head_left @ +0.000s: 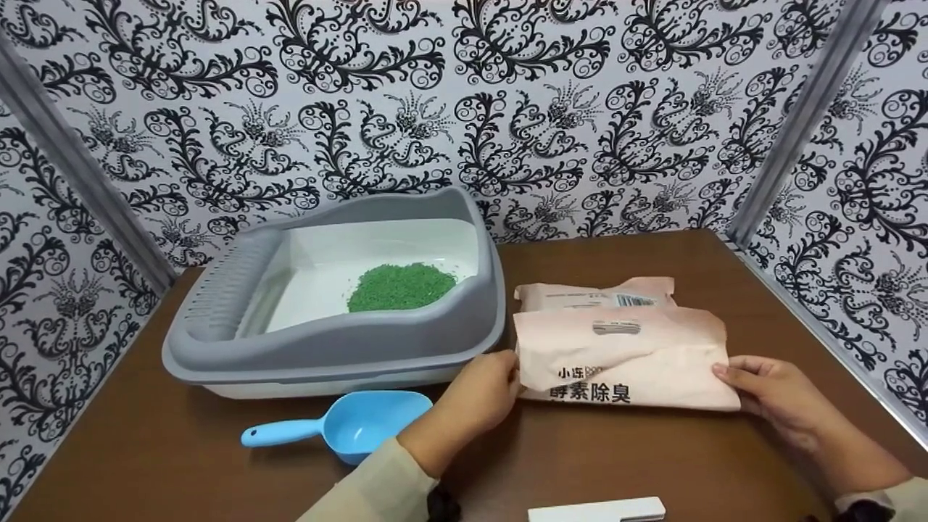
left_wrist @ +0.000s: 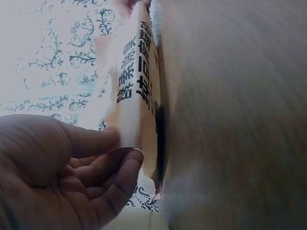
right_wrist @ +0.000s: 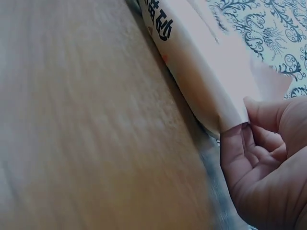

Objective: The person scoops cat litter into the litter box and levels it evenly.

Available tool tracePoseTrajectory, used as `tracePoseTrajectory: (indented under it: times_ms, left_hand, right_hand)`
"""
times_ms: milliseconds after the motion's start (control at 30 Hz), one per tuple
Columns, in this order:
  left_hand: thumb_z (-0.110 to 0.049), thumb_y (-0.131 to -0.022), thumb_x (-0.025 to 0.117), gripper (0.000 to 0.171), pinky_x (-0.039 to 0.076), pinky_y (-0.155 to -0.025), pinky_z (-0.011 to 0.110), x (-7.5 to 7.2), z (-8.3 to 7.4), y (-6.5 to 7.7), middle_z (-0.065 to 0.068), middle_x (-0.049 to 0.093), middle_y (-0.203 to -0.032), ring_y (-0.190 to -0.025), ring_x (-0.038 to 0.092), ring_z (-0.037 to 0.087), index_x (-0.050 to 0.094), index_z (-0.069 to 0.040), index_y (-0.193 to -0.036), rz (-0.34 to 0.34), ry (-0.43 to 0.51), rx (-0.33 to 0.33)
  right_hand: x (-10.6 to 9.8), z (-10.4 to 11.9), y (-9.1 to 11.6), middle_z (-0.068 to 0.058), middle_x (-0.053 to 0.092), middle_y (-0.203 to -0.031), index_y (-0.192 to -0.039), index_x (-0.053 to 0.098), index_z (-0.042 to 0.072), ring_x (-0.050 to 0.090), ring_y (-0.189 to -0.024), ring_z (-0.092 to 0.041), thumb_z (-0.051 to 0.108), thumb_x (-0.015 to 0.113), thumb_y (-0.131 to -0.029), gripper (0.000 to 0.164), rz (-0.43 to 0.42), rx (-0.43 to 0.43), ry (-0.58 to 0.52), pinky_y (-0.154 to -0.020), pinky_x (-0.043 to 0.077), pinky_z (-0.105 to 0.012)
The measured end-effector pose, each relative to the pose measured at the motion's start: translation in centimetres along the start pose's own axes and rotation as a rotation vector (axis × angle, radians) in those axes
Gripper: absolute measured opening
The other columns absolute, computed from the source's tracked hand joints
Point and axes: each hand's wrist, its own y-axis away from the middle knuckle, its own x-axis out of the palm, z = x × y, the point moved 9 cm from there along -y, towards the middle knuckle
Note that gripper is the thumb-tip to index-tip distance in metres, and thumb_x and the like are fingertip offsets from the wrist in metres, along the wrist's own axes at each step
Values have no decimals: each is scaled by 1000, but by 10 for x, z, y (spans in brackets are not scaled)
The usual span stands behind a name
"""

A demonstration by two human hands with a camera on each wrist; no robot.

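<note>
A pale pink cat litter bag (head_left: 638, 362) with dark printed characters lies folded over on the table, its cut-out handle slot facing up. At the bag's left edge my left hand (head_left: 484, 391) pinches the fold between thumb and fingers; the left wrist view shows this hand (left_wrist: 72, 167) at the bag's end. My right hand (head_left: 779, 399) pinches the right corner, thumb on top and fingers beneath, as the right wrist view of the hand (right_wrist: 268, 158) shows. Behind the fold, a rear flap of the bag with a barcode sticks up.
Left of the bag stands a grey and white litter box (head_left: 348, 341) holding a heap of green pellets (head_left: 402, 286). A blue scoop (head_left: 373, 424) lies in front of it, partly behind my left forearm. A white flat object (head_left: 598, 510) sits at the table's near edge. Patterned walls enclose the table.
</note>
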Motion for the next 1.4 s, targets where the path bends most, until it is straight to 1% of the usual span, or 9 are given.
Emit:
tracePoseTrajectory:
  times_ms: [133, 467, 633, 733, 867, 1000, 1067, 1233, 1400]
  left_hand:
    - [-12, -86, 64, 14, 45, -61, 27, 1, 3, 1, -5, 58, -69, -64, 50, 10, 57, -14, -75, 1, 10, -27]
    - [-16, -90, 61, 18, 43, -61, 28, 3, 10, -1, -6, 53, -66, -62, 48, 11, 56, -13, -73, -2, 68, -68]
    - [-14, -90, 59, 16, 45, -63, 29, 4, 11, -1, -4, 56, -69, -63, 49, 12, 56, -13, -74, -4, 75, -82]
    - [-14, -91, 57, 16, 45, -63, 29, 4, 11, 0, -4, 55, -69, -63, 49, 12, 55, -13, -75, -7, 80, -95]
    - [-16, -93, 55, 17, 43, -61, 30, 4, 12, 0, -3, 51, -67, -61, 48, 14, 54, -12, -76, -11, 94, -120]
    - [-16, -95, 53, 18, 43, -61, 30, 3, 11, 1, -2, 50, -67, -62, 48, 15, 53, -12, -78, -19, 115, -131]
    - [-15, -94, 54, 17, 43, -61, 30, 2, 10, 1, -3, 50, -68, -62, 47, 14, 53, -12, -77, -23, 123, -125]
    - [-13, -92, 55, 17, 42, -62, 28, 1, 8, 1, -4, 49, -68, -63, 47, 13, 52, -12, -75, -33, 136, -112]
    - [-16, -92, 56, 15, 43, -62, 31, -1, 7, 1, -2, 52, -70, -64, 49, 15, 52, -12, -78, -29, 102, -125]
  right_hand:
    - [-4, -3, -2, 4, 69, -86, -94, 68, 10, 68, -79, -10, 18, 62, -93, 10, -72, 23, 132, -73, 57, -28]
    - [-8, 10, -3, 4, 66, -76, -98, 65, -2, 62, -66, -6, 33, 69, -87, 36, -190, -25, 506, -61, 53, -25]
    - [0, 44, 9, -3, 62, -81, -104, 61, 1, 52, -65, -4, 37, 75, -81, 45, -348, -244, 935, -56, 44, -22]
    - [17, 66, 21, -3, 59, -85, -103, 60, 4, 49, -70, -5, 28, 80, -76, 41, -412, -456, 1075, -59, 43, -19]
    - [54, 76, 33, -3, 61, -99, -104, 65, 7, 54, -89, -13, 30, 85, -69, 46, -289, -712, 1181, -82, 42, -16]
    - [80, 65, 37, -10, 54, -134, -131, 56, 7, 47, -123, -29, 43, 85, -62, 83, -92, -835, 1338, -112, 16, -12]
    - [85, 59, 38, -13, 47, -143, -140, 48, 6, 40, -134, -29, 36, 85, -65, 89, -36, -885, 1402, -114, 5, -12]
    - [83, 52, 40, -18, 49, -140, -140, 46, 1, 26, -143, -10, -2, 72, -62, 82, -14, -1011, 1438, -116, 9, -16]
    - [82, 48, 40, -20, 52, -138, -138, 48, 0, 24, -141, -2, -9, 66, -67, 73, -19, -986, 1422, -114, 10, -12]
